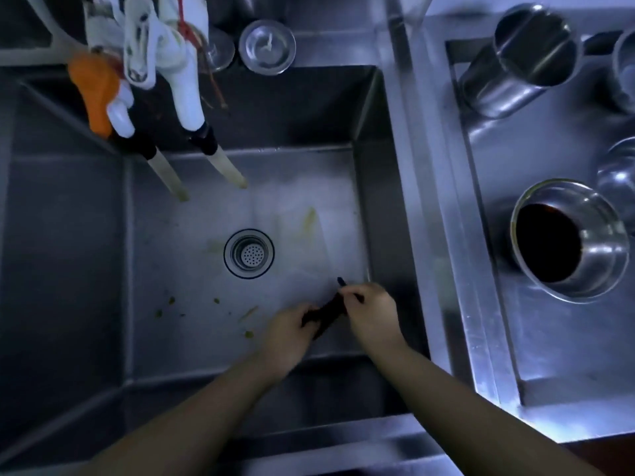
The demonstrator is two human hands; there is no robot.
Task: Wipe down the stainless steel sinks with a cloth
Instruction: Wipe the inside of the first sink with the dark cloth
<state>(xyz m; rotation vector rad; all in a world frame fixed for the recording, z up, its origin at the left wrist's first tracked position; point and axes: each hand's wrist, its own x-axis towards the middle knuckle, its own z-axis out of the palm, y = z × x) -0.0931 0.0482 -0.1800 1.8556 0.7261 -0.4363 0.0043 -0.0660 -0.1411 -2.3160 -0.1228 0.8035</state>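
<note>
Two bare hands low in the deep stainless steel sink basin [192,341], near its right wall. Left hand [287,334] grasps one end of a dark twisted cloth [328,312]; right hand [372,312] pinches the other end, fingers curled. Round perforated drain strainer [249,254] sits mid-floor, far-left of the hands. Greenish food smears on the floor. Two white taps [187,91] at far left. Steel bowl of dark liquid [570,240] on the right counter.
</note>
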